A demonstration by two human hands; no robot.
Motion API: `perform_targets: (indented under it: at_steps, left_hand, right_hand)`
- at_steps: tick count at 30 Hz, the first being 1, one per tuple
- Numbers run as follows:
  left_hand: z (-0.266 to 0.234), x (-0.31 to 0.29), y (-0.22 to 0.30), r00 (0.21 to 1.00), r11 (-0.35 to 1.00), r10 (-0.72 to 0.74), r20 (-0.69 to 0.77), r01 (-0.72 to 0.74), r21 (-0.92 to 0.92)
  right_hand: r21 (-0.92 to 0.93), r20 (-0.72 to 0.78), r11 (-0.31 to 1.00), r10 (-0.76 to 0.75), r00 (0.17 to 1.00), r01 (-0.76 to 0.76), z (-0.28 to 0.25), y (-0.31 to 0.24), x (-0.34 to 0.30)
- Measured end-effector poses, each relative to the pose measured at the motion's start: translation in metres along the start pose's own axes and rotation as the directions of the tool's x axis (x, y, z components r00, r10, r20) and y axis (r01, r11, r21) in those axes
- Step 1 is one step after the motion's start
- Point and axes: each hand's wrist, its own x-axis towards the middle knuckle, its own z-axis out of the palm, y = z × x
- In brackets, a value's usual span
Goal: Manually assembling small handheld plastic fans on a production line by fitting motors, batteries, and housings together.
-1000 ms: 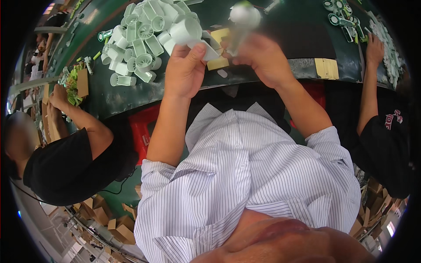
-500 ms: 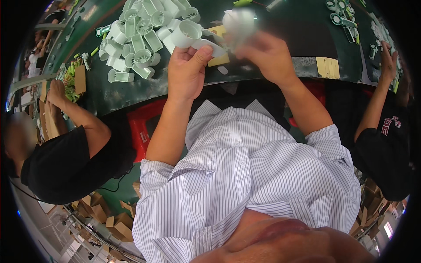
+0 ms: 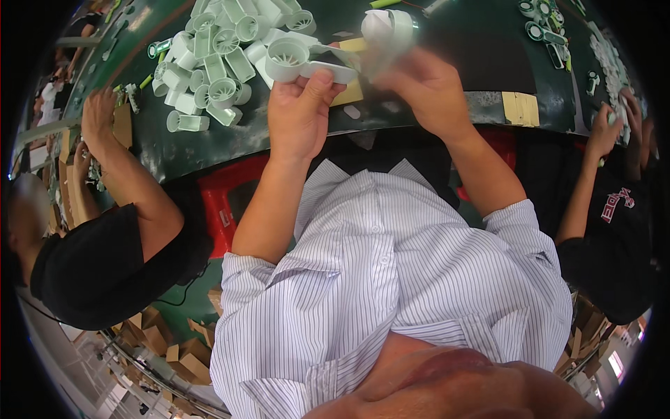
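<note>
My left hand [image 3: 300, 115] grips a pale green plastic casing [image 3: 287, 59] with a round ring at one end, the thumb pressed on its flat handle part. The ring's opening faces up, and slats show inside it. To the right is my right hand [image 3: 429, 91], its fingers smeared by motion near the casing's handle end. Just beyond those fingers is a white, rounded thing [image 3: 379, 26], partly blurred; whether the hand touches it I cannot tell. A yellow piece [image 3: 347, 93] lies on the table beneath the casing.
Many similar pale green casings [image 3: 227, 59] are heaped at the far left of the dark green table [image 3: 188, 150]. A black mat [image 3: 488, 59] and a yellow pad [image 3: 520, 108] lie to the right. Co-workers' arms [image 3: 132, 164] reach in on both sides.
The casing in my left hand has tilted so its ring opens more upward and its handle points right. My right hand stays close by, still blurred. Co-workers' arms have moved.
</note>
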Motion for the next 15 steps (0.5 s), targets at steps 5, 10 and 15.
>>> perform_targets:
  at_steps: [5, 10, 15]
  left_hand:
    - [-0.001, -0.001, 0.001, 0.999, 0.990, 0.041, 0.007, -0.042, 0.137]
    - [0.008, -0.005, -0.001, 0.992, 0.966, 0.122, -0.038, -0.110, 0.234]
    - [0.015, -0.006, -0.008, 0.977, 0.874, 0.215, -0.006, -0.190, 0.448]
  right_hand:
    - [0.018, -0.023, 0.997, -0.077, 0.997, 0.077, 0.002, -0.001, 0.002]
    - [0.068, -0.010, 0.989, -0.134, 0.991, 0.134, 0.001, 0.003, 0.005]
    - [0.142, 0.010, 0.981, -0.133, 0.991, 0.131, 0.002, 0.002, 0.006]
